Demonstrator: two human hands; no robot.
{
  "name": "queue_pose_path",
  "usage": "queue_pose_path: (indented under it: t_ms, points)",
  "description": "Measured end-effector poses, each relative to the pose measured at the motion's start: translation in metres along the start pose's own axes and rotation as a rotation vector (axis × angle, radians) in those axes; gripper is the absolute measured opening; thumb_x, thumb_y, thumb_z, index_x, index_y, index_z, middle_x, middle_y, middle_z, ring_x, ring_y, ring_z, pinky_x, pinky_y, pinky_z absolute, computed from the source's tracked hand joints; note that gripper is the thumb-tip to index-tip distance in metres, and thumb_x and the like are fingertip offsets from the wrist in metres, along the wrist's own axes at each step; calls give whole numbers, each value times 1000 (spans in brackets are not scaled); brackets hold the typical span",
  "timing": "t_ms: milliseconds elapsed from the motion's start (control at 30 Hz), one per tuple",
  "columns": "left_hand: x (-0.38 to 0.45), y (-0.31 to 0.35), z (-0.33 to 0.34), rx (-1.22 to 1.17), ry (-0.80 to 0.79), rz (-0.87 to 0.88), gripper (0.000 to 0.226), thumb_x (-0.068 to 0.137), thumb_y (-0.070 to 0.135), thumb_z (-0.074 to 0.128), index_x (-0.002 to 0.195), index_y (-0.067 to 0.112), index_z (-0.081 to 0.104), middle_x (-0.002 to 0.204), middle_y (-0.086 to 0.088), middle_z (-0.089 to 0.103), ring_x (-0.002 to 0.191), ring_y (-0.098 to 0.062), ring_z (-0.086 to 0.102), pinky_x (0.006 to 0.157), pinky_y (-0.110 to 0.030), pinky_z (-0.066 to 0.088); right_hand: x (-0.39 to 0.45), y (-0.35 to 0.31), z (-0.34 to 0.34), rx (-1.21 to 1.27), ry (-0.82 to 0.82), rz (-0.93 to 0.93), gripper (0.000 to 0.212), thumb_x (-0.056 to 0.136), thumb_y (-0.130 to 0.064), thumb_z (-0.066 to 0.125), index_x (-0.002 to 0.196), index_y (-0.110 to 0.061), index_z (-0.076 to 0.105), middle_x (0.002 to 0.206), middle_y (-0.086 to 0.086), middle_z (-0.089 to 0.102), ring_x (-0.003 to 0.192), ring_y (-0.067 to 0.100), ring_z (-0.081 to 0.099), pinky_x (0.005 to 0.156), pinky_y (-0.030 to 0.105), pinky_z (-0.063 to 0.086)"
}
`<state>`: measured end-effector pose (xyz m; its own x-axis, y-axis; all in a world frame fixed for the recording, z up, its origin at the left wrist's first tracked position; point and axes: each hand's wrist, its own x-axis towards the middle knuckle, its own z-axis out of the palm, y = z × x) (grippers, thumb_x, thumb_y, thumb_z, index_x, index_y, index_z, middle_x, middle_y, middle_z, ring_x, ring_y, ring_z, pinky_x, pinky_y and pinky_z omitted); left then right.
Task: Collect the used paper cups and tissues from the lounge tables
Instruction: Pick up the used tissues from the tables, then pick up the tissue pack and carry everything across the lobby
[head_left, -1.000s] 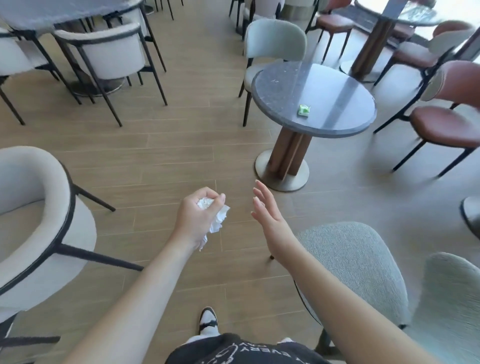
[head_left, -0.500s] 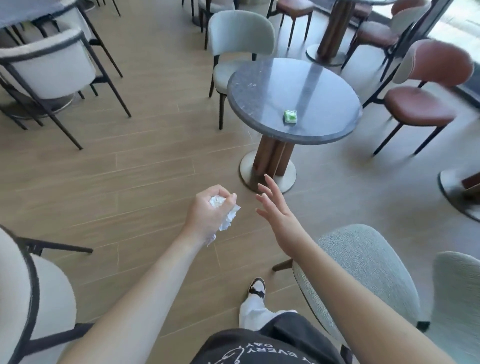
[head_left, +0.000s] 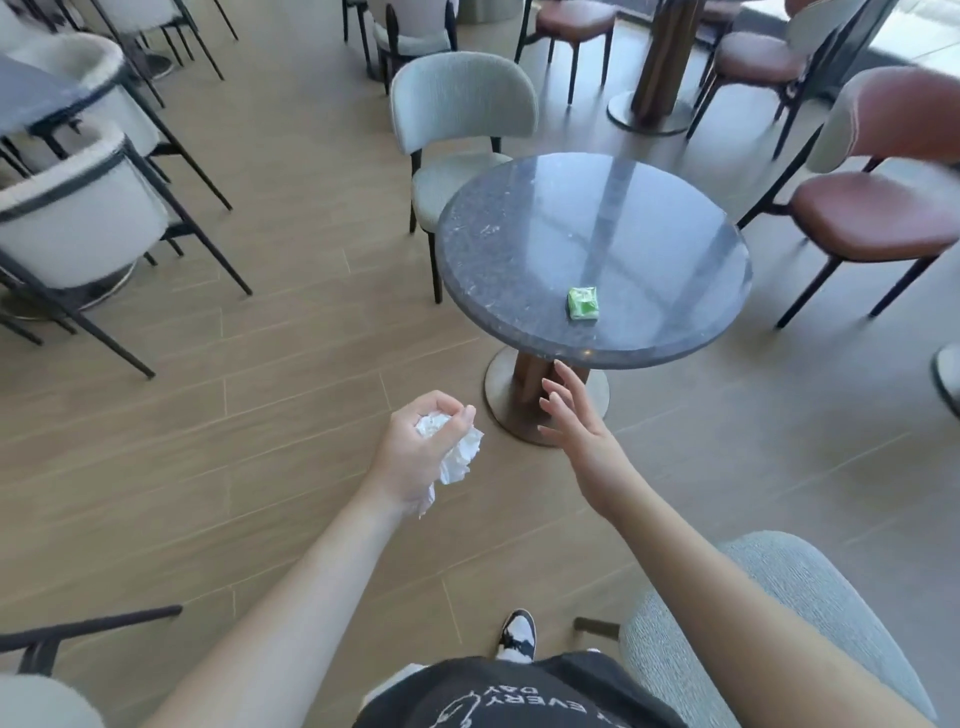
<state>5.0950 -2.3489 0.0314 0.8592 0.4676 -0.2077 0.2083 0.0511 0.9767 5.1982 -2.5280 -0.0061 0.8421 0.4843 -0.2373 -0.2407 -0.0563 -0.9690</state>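
Tissue (head_left: 457, 452), white and crumpled, gripped in left hand (head_left: 415, 457), fingers curled round it, a loose tail hanging below the palm, over the wooden floor (head_left: 260, 415). Right hand (head_left: 576, 431) spread wide and holding nothing, fingers straight, raised just short of the near edge of the round dark tabletop (head_left: 519, 249), fingertips over the table's pedestal base (head_left: 509, 410). Small green packet (head_left: 583, 303) flat on the tabletop, toward the near edge, right of centre, well apart from both hands. Grey chair (head_left: 462, 109) tucked at the far left edge of the tabletop; brown chair (head_left: 878, 208) off its right edge. White armchairs (head_left: 78, 228) further left on the floor. Grey seat back (head_left: 769, 613) at lower right, beside the right forearm.
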Motion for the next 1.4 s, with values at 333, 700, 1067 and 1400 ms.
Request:
queue_pose_path:
  t_ms: [333,700,1067,1400]
  points:
    - [129,17,1,-173,-107,-19,17,81,22,69,97,18,74,83,-6,69,76,-29,64,64,-38,55,119,-13,-6,32,83,30,45,105,-31,49,147,-45,39,141,-18,50,122,-12,52,95,21,47]
    - [281,45,-26,13,-324,59,26,79,13,66,102,19,74,87,-1,76,75,-14,69,64,-29,56,253,-40,18,109,372,93,34,104,-26,53,136,-38,50,140,-2,53,123,16,57,105,39,46]
    - [356,51,4,61,-397,134,53,69,-1,53,112,25,69,110,4,74,105,-17,73,81,-23,55,323,-21,-27,93,546,205,27,105,-18,49,129,-26,57,123,2,60,102,15,59,92,35,45]
    - [395,51,62,232,-241,57,33,87,18,78,102,46,70,91,10,75,104,-6,67,95,-24,43,373,10,-98,-607,585,407,53,94,-28,61,145,-25,46,154,7,35,139,30,37,111,43,33]
